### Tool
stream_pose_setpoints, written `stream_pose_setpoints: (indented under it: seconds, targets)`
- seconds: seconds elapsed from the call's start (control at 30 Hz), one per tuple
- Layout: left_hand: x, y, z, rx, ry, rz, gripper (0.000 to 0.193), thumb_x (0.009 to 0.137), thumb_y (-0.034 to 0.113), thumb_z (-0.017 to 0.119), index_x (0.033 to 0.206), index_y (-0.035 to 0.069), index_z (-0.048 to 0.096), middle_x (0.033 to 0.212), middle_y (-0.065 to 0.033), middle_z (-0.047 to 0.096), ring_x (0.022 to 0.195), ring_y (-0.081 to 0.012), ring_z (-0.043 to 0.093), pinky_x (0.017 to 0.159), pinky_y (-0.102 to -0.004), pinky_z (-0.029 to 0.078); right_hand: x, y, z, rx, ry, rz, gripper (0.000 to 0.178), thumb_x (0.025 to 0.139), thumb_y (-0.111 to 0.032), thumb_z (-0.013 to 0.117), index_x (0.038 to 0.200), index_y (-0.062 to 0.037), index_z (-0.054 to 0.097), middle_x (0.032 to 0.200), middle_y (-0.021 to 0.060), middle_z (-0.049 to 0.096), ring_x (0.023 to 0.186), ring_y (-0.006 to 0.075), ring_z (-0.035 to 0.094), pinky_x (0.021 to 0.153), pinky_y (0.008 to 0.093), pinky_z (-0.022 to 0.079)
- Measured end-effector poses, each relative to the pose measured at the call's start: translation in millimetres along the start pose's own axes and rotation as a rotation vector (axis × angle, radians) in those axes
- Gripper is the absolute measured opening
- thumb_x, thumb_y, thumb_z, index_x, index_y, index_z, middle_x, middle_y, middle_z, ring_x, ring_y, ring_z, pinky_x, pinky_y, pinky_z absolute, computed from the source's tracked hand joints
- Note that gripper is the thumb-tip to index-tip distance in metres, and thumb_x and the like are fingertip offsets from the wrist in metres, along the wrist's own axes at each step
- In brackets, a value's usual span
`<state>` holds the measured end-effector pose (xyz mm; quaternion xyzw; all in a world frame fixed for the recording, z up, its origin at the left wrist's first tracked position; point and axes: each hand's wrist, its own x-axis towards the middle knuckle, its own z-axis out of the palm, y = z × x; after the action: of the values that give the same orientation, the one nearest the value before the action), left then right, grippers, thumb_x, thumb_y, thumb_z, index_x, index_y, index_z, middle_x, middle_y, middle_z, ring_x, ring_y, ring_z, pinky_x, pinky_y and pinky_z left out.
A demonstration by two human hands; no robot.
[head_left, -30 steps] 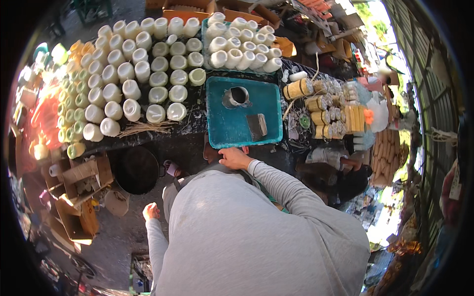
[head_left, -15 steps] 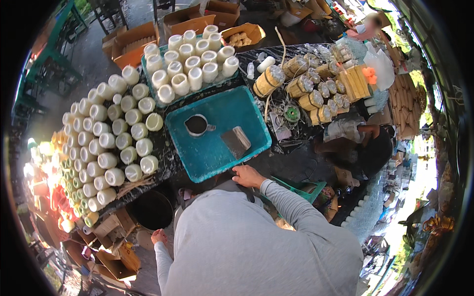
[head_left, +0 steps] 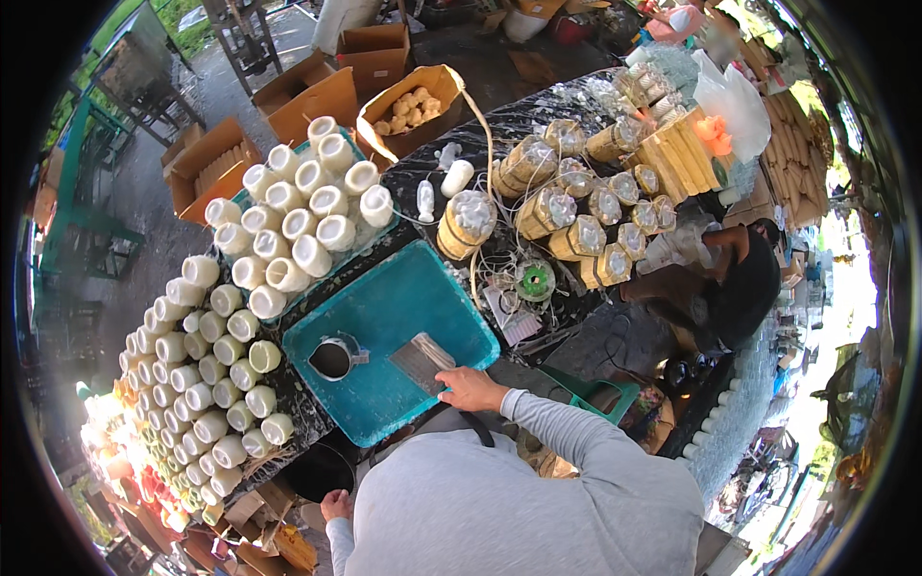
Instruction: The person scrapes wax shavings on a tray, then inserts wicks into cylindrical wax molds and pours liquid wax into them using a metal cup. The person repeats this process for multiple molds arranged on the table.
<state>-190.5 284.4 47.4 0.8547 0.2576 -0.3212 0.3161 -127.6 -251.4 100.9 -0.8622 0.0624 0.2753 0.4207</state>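
Observation:
My right hand (head_left: pixel 471 390) reaches over the near right edge of a teal plastic tray (head_left: pixel 370 411). Its fingers are loosely bent and apart, with the fingertips at the near end of a flat grey scraper-like piece with a pale, wood-like edge (head_left: pixel 415 367). Whether they touch it is hard to see. Left of that piece in the tray stands a metal pitcher (head_left: pixel 333 357) with a handle and a dark inside. My left hand (head_left: pixel 336 504) hangs low beside my body, below the tray's near side, its fingers curled with nothing visible in them.
Many white cylindrical pieces (head_left: pixel 230 451) stand in rows at the left, more in a second tray (head_left: pixel 312 254) behind. Yellowish bundles (head_left: pixel 468 226), a green spool (head_left: pixel 535 280) and cords lie at the right. Cardboard boxes (head_left: pixel 216 168) stand beyond. Another person (head_left: pixel 735 288) sits at the right.
My right hand has moved from the tray's near rim to over the tray, beside the flat piece. The whole view has shifted and turned; my left hand still hangs low.

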Motion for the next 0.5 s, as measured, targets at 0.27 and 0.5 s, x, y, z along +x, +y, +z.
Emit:
stream_pose_setpoints:
  seconds: [0.27, 0.5]
  targets:
    - [-18, 12, -6, 0.204, 0.05, 0.016, 0.025, 0.087, 0.022, 0.079, 0.098, 0.0, 0.08, 0.086, -0.0125, 0.079, 0.072, -0.02, 0.073, 0.072, -0.0373, 0.059, 3, 13, 4, 0.053, -0.06, -0.026, 0.047, 0.091, -0.029, 0.071, 0.126, 0.0026, 0.065, 0.119, 0.0257, 0.071, 0.114, 0.0449, 0.066, 0.097, 0.0525, 0.053]
    - [3, 52, 1, 0.011, -0.02, -0.05, 0.027, 0.092, 0.021, 0.077, 0.107, -0.001, 0.076, 0.087, -0.0085, 0.076, 0.065, -0.0179, 0.071, 0.06, -0.032, 0.059, 0, 14, -2, 0.024, -0.09, 0.016, 0.05, 0.094, -0.029, 0.067, 0.133, 0.0025, 0.063, 0.127, 0.0266, 0.069, 0.119, 0.0439, 0.064, 0.101, 0.0514, 0.051]
